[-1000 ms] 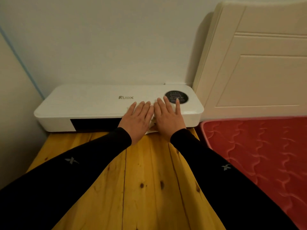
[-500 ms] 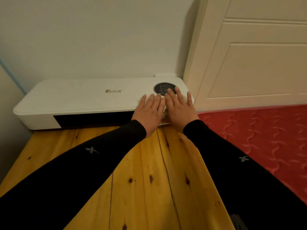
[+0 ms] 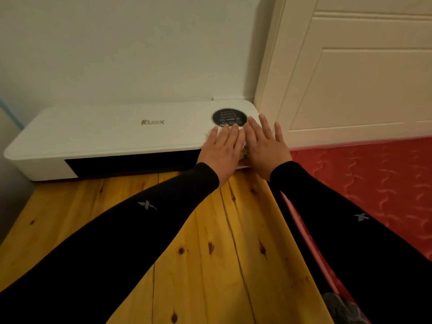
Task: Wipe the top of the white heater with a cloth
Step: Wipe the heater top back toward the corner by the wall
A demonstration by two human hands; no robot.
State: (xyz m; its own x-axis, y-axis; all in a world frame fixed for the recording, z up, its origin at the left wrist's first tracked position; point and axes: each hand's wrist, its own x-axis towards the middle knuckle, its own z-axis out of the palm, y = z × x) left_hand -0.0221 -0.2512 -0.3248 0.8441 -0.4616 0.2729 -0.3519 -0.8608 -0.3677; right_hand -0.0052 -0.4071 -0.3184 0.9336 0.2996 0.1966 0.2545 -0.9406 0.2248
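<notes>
The long white heater (image 3: pixel 105 134) lies against the wall on a wooden surface, with a round black control panel (image 3: pixel 228 115) near its right end. My left hand (image 3: pixel 222 150) and my right hand (image 3: pixel 264 148) lie flat side by side on the heater's right end, just below the panel. Both press down on a white cloth (image 3: pixel 244 155). Only a sliver of the cloth shows between the palms and at the left hand's outer edge. My right hand's fingers reach the heater's right edge.
A cream panelled headboard (image 3: pixel 350 78) stands right of the heater, touching its end. A red quilted mattress (image 3: pixel 374 183) lies at the right. The pine board (image 3: pixel 187 253) runs under my arms. A grey wall closes the left side.
Both hands have slid together to the right along the heater's top, from its middle to the right end by the control panel. The view has turned right with them.
</notes>
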